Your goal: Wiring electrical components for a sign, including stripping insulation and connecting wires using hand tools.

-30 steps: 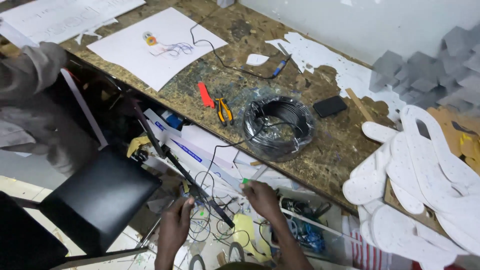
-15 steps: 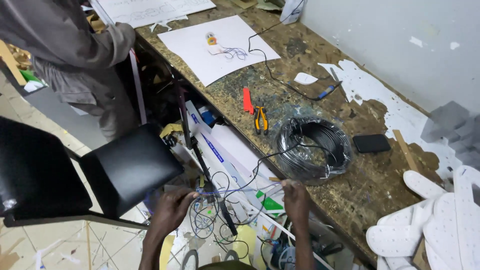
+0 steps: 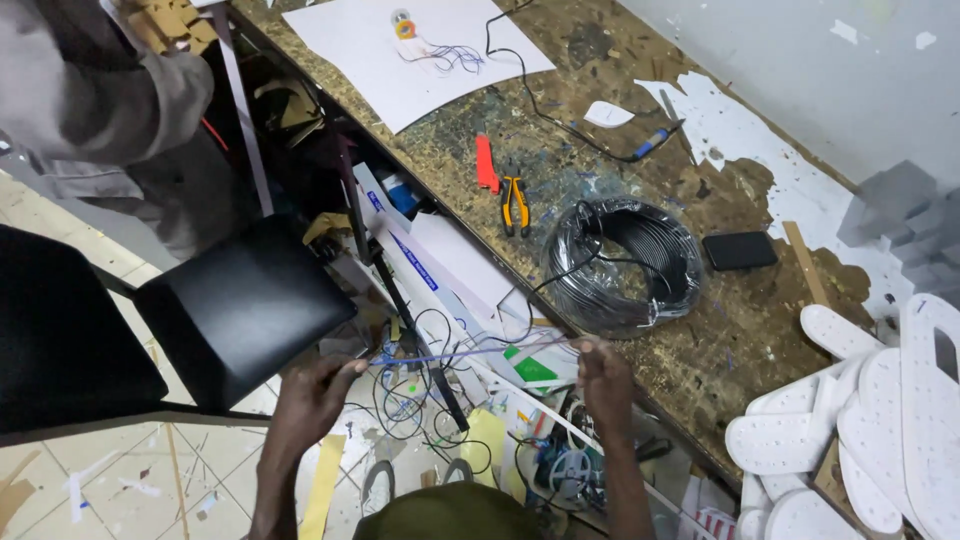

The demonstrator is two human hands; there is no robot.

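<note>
Wires (image 3: 470, 352), thin blue and pale strands, are stretched taut between the person's two hands below the counter (image 3: 700, 350) edge. Left hand (image 3: 315, 392) pinches one end, right hand (image 3: 600, 368) the other, each grip closed on the bundle. They look light, limp and easily kinked, best held near the ends. Beneath lie white boxes (image 3: 440, 265) with blue stripes and a green-labelled white pack (image 3: 535, 368).

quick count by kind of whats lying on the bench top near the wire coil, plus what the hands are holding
Black wire coil: 1
Pliers: 1
Red cutter: 1
Black phone-like slab: 1
White paper sheet: 1
Blue-tipped tool on a cord: 1
Thin wires stretched between left hand and right hand: 1 bundle
Total: 7
</note>
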